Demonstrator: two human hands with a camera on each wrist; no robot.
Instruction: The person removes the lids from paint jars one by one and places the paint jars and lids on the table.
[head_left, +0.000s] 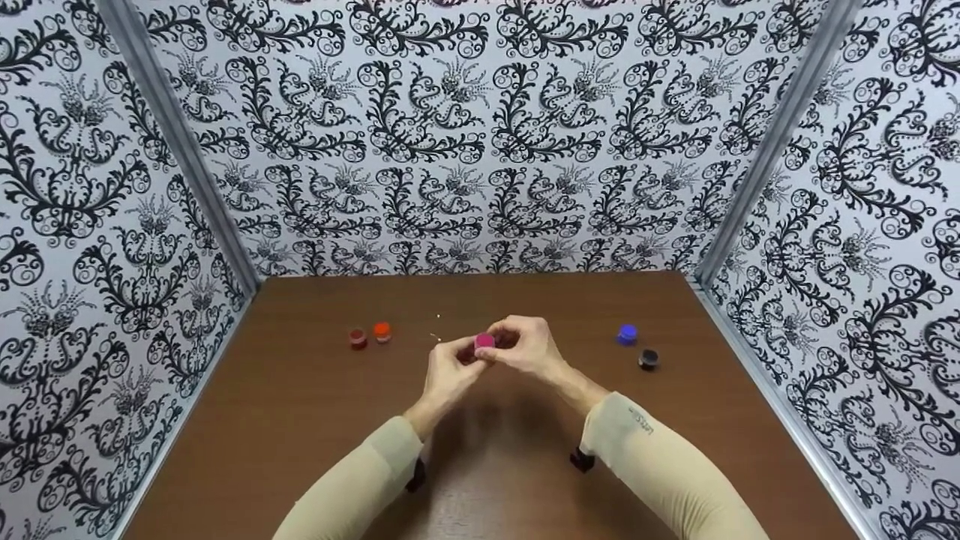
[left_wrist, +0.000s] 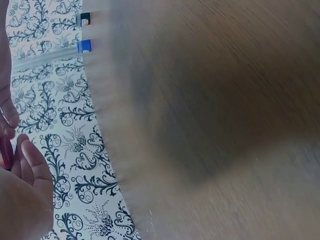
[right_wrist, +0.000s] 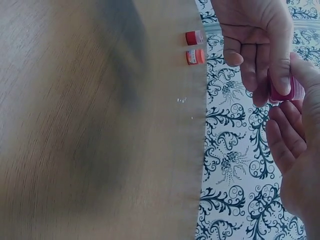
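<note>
A small magenta paint pot (head_left: 485,342) is held up over the table between both hands, its lid facing the head camera. My left hand (head_left: 448,373) grips it from the left, with the thumb across it in the right wrist view. From the other side my right hand (head_left: 531,346) pinches it between thumb and fingers. In the right wrist view the pot (right_wrist: 299,92) shows a clear ribbed side beyond the left thumb. Only a dark red sliver of the pot (left_wrist: 6,151) appears in the left wrist view; fingers cover the rest.
On the brown table (head_left: 315,420), a dark red pot (head_left: 358,339) and an orange pot (head_left: 382,333) stand left of the hands. A blue pot (head_left: 627,334) and a black pot (head_left: 649,360) stand right. White specks (right_wrist: 181,100) lie near the back edge. Patterned walls enclose the table.
</note>
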